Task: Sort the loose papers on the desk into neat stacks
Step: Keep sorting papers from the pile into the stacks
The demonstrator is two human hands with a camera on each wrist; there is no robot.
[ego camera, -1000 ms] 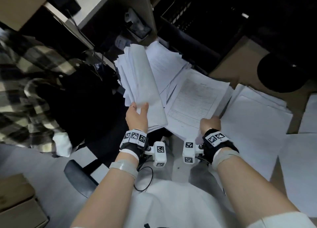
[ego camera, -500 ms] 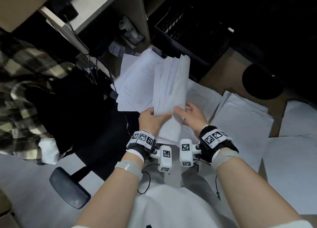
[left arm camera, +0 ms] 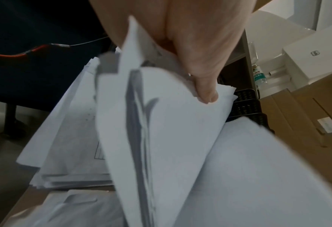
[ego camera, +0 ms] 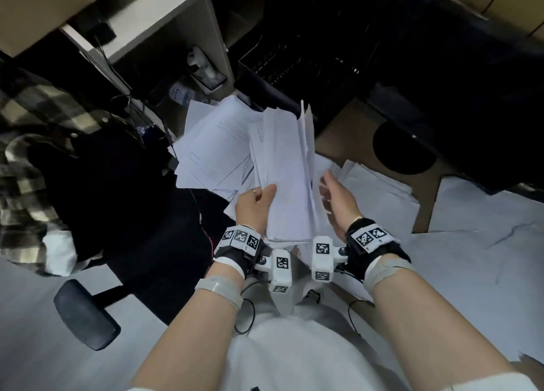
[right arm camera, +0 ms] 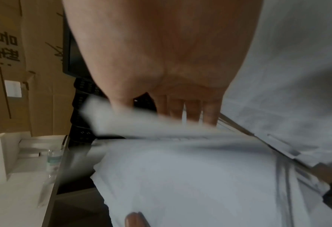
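L hand (ego camera: 254, 206) has a firm grip on a thick bundle of papers (ego camera: 287, 178), thumb (left arm camera: 206, 92) pressed across the top sheet and the other fingers underneath, so it's clamped on the bundle near its bottom edge. The bundle is lifted off the desk (ego camera: 347, 138), running from approx 6 to 12 o'clock in the head view, with the far ends of the sheets fanning apart at the top.

R hand (ego camera: 338, 203) sits at the bundle's 3 o'clock edge, fingers (right arm camera: 192, 110) straight and side by side against the sheets, palm facing the paper, not curled round anything. Wrist cam is blurry there, so can't say exactly how many sheets it touches.

Under the bundle at about 10 o'clock there's a messy spread of printed sheets (ego camera: 215, 143) overlapping at odd angles. More white sheets (ego camera: 385, 190) lie flat at 3 o'clock. A black mesh tray (ego camera: 294, 63) sits at 12 o'clock, and a plaid shirt (ego camera: 32, 143) is way off at 9.
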